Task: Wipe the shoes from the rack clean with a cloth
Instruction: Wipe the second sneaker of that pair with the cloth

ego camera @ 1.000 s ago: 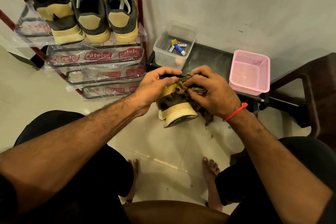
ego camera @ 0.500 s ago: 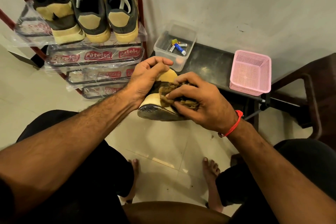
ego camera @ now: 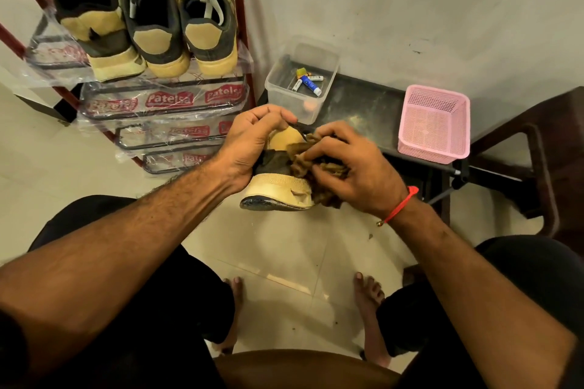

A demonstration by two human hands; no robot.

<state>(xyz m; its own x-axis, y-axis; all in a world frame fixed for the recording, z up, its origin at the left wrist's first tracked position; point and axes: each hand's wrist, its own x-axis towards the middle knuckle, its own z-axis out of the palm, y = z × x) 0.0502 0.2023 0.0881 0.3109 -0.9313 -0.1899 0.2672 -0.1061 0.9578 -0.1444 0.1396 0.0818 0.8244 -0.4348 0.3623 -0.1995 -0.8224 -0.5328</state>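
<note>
Holding shoe (ego camera: 278,174) mid-air over floor, left hand (ego camera: 249,148) grip curled round heel end. Right hand (ego camera: 354,174) grip pinches cloth (ego camera: 319,164) against shoe side. Sole faces down-left; long axis runs away from viewer. 3 shoes (ego camera: 151,25) on rack (ego camera: 164,101).

The front of the held shoe (ego camera: 278,180) is hidden behind the left hand (ego camera: 249,148) and the cloth (ego camera: 319,164); much of that cloth is covered by the right hand (ego camera: 354,170). The rack (ego camera: 164,110) is cut off by the top and left edges, its printed labels partly unreadable through creased plastic. The 3 shoes (ego camera: 151,22) on it show only their heels. The tubes in the clear box (ego camera: 303,85) are too small to read. The chair (ego camera: 543,148) runs off the right edge.
</note>
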